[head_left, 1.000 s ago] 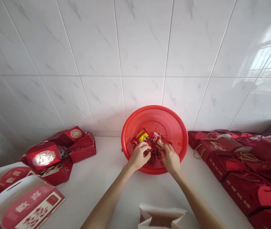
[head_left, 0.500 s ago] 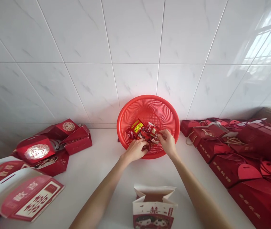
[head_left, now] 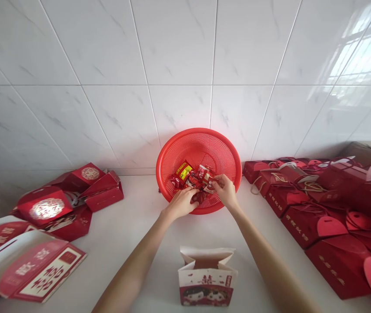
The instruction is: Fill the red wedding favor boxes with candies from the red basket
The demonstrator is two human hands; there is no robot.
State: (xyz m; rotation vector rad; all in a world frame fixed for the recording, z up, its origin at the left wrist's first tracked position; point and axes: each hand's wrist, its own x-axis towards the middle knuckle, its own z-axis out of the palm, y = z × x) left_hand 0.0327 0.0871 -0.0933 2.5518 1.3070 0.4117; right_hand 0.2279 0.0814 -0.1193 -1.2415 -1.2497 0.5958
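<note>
Vs. 1 s ago, L hand [head_left: 182, 202] slid twd near rim of red basket [head_left: 201, 131]. R hand [head_left: 226, 191] seems to pinch a red-beige pkt [head_left: 208, 179] in basket; L fingers curled, grip can't tell. Sweets [head_left: 184, 172] left in basket. Paper bag [head_left: 207, 284] open, contents n/v. R boxes [head_left: 330, 265] mostly closed; 1 L box [head_left: 46, 271] open.

White, smooth-topped counter [head_left: 146, 234]. Directly on it: a round red plastic mesh basket [head_left: 226, 158], centre; an open white-and-red printed paper box [head_left: 206, 282], lower centre; red printed cardboard boxes [head_left: 46, 206], left; dark-red cardboard gift boxes [head_left: 329, 261], right.
</note>
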